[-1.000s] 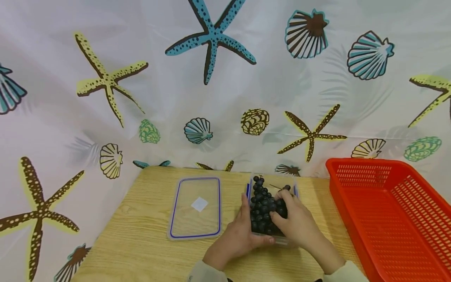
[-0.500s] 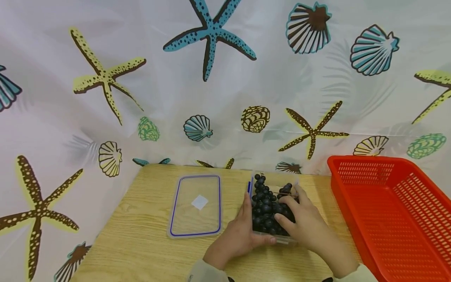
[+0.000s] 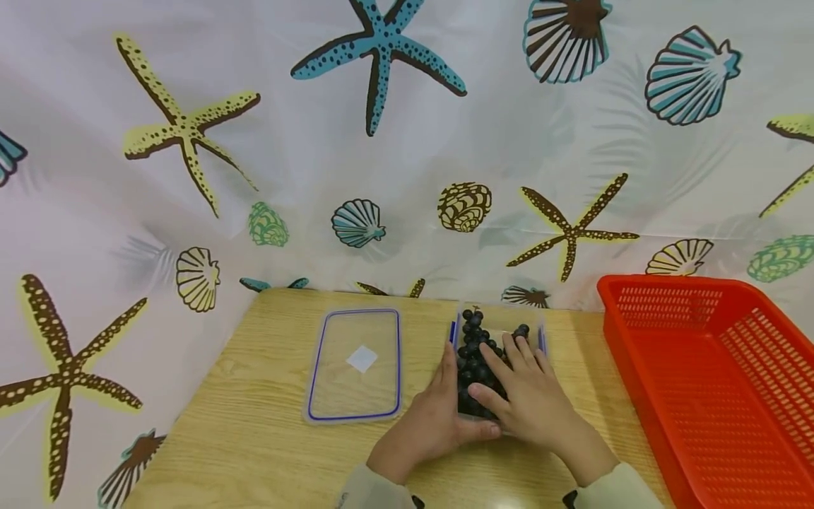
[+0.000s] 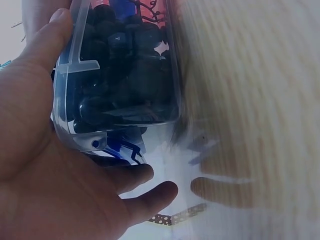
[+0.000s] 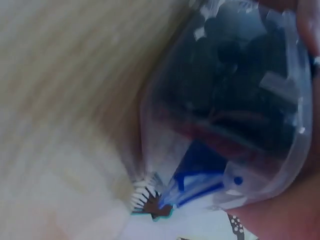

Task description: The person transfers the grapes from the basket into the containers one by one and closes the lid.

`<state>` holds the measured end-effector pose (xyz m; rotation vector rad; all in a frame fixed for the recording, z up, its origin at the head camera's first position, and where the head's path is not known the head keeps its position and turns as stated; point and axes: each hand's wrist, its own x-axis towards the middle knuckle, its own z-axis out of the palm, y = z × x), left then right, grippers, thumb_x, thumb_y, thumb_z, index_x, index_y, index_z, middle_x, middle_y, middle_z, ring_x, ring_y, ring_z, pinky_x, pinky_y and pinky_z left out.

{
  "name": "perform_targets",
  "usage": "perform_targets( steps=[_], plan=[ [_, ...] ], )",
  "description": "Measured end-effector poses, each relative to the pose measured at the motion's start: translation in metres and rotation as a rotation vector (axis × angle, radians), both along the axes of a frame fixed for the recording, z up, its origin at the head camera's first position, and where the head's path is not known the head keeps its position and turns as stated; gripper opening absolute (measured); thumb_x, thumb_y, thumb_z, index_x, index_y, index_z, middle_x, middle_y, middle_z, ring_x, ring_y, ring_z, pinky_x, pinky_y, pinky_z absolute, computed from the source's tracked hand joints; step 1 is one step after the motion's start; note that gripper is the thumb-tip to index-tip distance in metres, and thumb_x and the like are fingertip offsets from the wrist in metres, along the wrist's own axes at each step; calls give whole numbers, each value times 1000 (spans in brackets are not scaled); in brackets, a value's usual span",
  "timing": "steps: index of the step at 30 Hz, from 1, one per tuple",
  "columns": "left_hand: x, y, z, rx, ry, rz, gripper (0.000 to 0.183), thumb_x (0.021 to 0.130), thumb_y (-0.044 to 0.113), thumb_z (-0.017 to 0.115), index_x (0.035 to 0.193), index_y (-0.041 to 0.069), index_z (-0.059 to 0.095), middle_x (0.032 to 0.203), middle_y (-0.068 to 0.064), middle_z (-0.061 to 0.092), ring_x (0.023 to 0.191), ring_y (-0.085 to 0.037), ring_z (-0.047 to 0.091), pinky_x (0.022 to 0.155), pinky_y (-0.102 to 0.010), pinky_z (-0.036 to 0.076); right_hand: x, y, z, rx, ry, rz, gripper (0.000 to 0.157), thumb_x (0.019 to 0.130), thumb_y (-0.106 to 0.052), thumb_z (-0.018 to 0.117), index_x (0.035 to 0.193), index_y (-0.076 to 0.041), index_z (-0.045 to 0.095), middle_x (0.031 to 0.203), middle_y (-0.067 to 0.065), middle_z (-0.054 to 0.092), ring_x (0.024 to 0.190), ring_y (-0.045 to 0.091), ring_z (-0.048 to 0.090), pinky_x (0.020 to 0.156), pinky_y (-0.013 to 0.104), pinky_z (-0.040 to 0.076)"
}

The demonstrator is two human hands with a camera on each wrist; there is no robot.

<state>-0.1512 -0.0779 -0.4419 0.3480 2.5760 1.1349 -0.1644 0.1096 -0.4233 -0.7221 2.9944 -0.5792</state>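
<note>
A clear plastic food container (image 3: 545, 341) with blue side clips stands on the wooden table, filled with dark grapes (image 3: 469, 364). My left hand (image 3: 429, 423) holds its near left corner, fingers along the left wall and thumb across the front. The left wrist view shows that thumb at the rim (image 4: 81, 66) and grapes through the clear wall. My right hand (image 3: 537, 399) lies over the grapes with fingers spread and nearly straight, hiding the right part of the bunch. In the right wrist view, a blue clip (image 5: 200, 185) hangs down the container's side.
A flat clear lid (image 3: 337, 385) with a blue seal and a white diamond label lies left of the container. On the right stands a red plastic basket (image 3: 636, 396) with slotted walls. Behind the wooden table (image 3: 254, 417) hangs a seashell-print cloth (image 3: 407, 162).
My right hand has let go of the grapes it gripped, shifted right, then come back with fingers spread flat over them. My left hand stays at the container's corner.
</note>
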Motion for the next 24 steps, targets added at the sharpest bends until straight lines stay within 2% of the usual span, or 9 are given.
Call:
perform_targets(
  steps=[6,10,17,21,24],
  plan=[
    [0,-1,-1,-1,-20,-15,135,77,71,73,159,21,-22,167,-12,-7,144,-46,27,108,-61,34,-11,-5,5,10,-127,8,82,96,-65,55,157,-13,40,159,31,24,146,52,16,112,68,17],
    [-1,-1,0,-15,-15,-15,135,77,72,73,159,23,-22,167,-10,-8,143,-47,31,108,-62,35,-18,-11,6,27,-164,9,91,90,-67,62,159,-14,35,161,29,20,148,51,13,112,69,16],
    [-1,0,3,-24,-11,-1,135,77,70,75,159,24,-22,167,-10,-6,142,-47,31,108,-62,34,-24,-12,6,78,-209,28,93,90,-70,60,162,-19,30,162,26,22,147,50,16,111,72,13],
    [0,-1,3,-30,-9,-5,135,77,70,75,159,22,-21,167,-11,-7,141,-47,34,107,-60,37,-25,-12,8,63,-231,16,97,87,-72,62,162,-19,30,161,27,22,146,52,16,109,75,11],
    [0,-1,3,-29,-7,-9,135,77,70,74,160,21,-20,167,-12,-7,141,-46,34,106,-60,37,-24,-12,8,38,-213,-1,97,86,-72,64,161,-19,32,163,27,17,147,51,16,110,74,9]
  ],
)
